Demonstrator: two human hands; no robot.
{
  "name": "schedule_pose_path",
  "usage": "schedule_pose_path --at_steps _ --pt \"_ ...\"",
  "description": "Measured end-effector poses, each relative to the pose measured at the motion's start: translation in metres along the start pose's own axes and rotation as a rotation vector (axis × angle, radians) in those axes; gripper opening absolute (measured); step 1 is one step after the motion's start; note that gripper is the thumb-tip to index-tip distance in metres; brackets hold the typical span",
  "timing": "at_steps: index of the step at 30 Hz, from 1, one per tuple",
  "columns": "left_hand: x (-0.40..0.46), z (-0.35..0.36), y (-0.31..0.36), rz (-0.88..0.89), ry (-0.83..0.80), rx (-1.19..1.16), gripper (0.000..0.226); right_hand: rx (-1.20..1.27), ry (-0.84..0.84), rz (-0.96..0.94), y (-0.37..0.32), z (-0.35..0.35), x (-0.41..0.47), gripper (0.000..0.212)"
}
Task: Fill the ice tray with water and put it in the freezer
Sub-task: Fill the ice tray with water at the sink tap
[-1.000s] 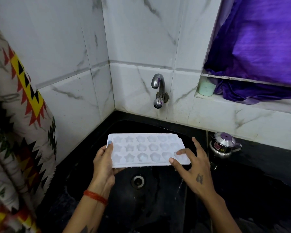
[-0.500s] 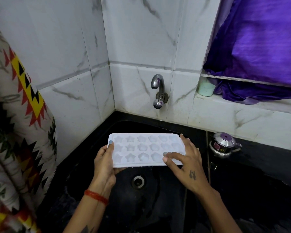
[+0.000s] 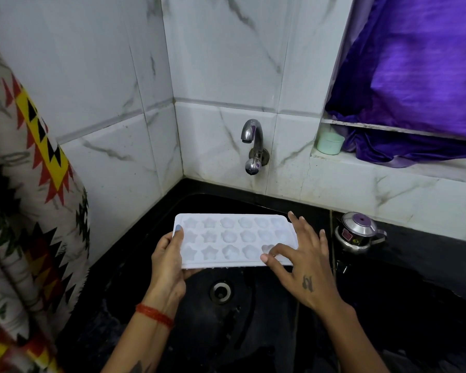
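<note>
A white ice tray (image 3: 226,238) with star and flower shaped cells is held level over the black sink (image 3: 172,305). My left hand (image 3: 168,261) grips its left end, thumb on top. My right hand (image 3: 299,261) lies over the tray's right end with fingers spread, thumb and forefinger touching the front right cells. A steel tap (image 3: 252,144) sticks out of the tiled wall above and behind the tray. No water runs from it.
A small steel kettle with a purple knob (image 3: 358,232) stands on the black counter right of the sink. A pale green cup (image 3: 330,142) sits on the window ledge beside purple cloth (image 3: 414,76). A patterned curtain (image 3: 24,211) hangs at the left. The sink drain (image 3: 221,292) lies below the tray.
My right hand has moved left from the tray's right corner onto its right end, fingers now resting over the cells. The left hand and tray have stayed almost still.
</note>
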State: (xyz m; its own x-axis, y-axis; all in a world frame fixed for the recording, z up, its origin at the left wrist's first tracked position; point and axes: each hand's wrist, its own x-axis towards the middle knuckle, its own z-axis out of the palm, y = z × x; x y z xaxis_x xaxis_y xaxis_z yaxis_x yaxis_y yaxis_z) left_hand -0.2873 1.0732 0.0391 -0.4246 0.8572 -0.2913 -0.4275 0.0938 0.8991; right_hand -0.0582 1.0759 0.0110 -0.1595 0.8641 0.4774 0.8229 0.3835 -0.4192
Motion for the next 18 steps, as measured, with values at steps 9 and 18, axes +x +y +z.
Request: schedule_pose_path --at_steps 9,18 --pt "0.0018 0.0011 -0.0015 0.011 0.012 0.016 0.015 0.151 -0.108 0.112 -0.0007 -0.0004 -0.0006 0.046" --pt "0.0004 -0.0004 -0.0024 0.004 0.014 0.020 0.014 0.252 -0.194 0.171 -0.0023 -0.0031 -0.0009 0.043"
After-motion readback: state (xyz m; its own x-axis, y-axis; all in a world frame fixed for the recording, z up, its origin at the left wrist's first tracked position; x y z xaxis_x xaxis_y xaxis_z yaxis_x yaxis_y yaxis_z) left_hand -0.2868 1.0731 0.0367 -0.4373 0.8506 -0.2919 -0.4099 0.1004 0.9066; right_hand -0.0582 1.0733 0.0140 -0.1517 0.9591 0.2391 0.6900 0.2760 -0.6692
